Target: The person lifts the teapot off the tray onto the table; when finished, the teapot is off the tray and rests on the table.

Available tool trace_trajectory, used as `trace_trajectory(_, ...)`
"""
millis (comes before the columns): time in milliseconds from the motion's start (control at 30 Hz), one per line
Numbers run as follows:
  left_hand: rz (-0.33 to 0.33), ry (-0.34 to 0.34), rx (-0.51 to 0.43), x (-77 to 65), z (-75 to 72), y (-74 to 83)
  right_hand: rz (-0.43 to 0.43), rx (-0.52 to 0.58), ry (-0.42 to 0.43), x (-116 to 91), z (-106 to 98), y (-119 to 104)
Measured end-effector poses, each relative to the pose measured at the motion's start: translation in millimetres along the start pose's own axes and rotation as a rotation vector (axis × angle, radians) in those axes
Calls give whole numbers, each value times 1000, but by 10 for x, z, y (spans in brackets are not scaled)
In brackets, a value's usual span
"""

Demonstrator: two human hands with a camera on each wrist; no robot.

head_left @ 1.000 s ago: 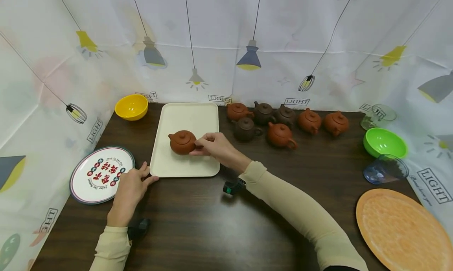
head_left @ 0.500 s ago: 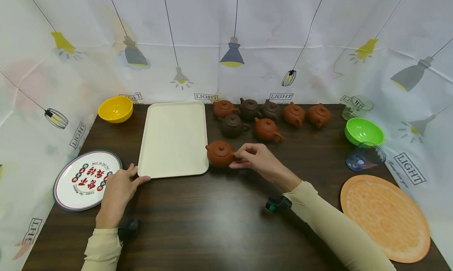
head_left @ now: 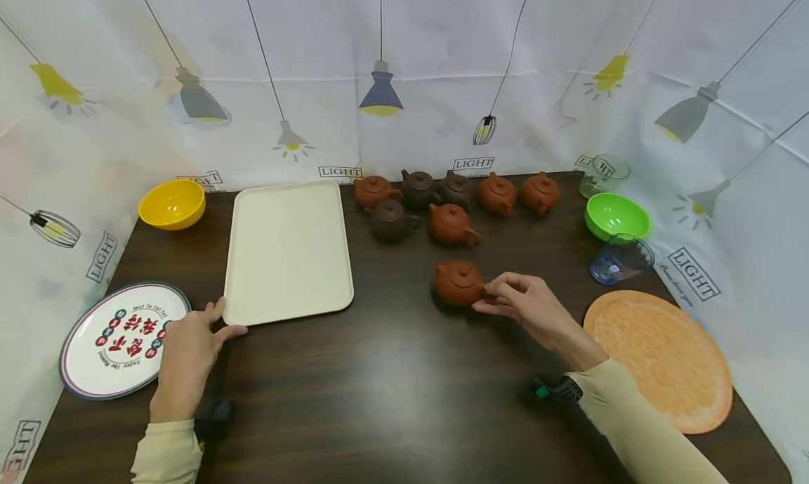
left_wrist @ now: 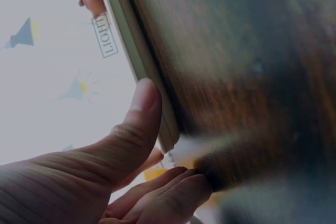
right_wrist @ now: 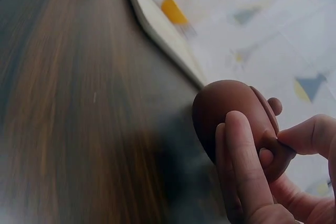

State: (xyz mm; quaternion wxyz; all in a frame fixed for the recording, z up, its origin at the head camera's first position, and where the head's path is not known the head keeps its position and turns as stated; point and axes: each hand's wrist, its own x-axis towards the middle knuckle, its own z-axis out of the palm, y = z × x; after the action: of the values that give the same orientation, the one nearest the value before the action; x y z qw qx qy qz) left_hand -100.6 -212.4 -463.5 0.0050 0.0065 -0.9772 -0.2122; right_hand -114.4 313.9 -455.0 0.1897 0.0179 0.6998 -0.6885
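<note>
My right hand (head_left: 534, 315) pinches a small reddish-brown clay teapot (head_left: 458, 284) by its handle, right of the tray and over the dark table. In the right wrist view the thumb and a finger grip the handle (right_wrist: 281, 163), while other fingers lie along the teapot's body (right_wrist: 223, 98). The spout points left and the lid is on. At the near left corner of the cream rectangular tray (head_left: 287, 259), my left hand (head_left: 189, 354) holds on, with the thumb (left_wrist: 139, 114) against the near edge and fingers round the corner.
Behind the held teapot stand several more, reddish (head_left: 451, 224) and dark brown (head_left: 390, 220). A yellow bowl (head_left: 172, 204) and white lettered plate (head_left: 120, 343) lie left. At right are a green bowl (head_left: 616, 217), a blue glass (head_left: 619, 260), a clear glass (head_left: 600, 176) and an orange round board (head_left: 657, 357).
My right hand has carried the teapot from over the tray rightward, past its edge, to over the table. My left hand stays at the tray corner. The head view has turned right.
</note>
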Motion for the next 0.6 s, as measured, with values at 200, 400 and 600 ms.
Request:
trace_trajectory(200, -49, -3, -38, -21, -2, -40, 4, 51, 100, -155, -355, 65)
trace_trajectory(400, -66, 12, -48, -37, 1, -53, 9, 127, 203, -178, -644, 53)
trace_trajectory(600, -60, -11, -32, -35, -4, -21, 13, 210, 240, 36, -809, 27)
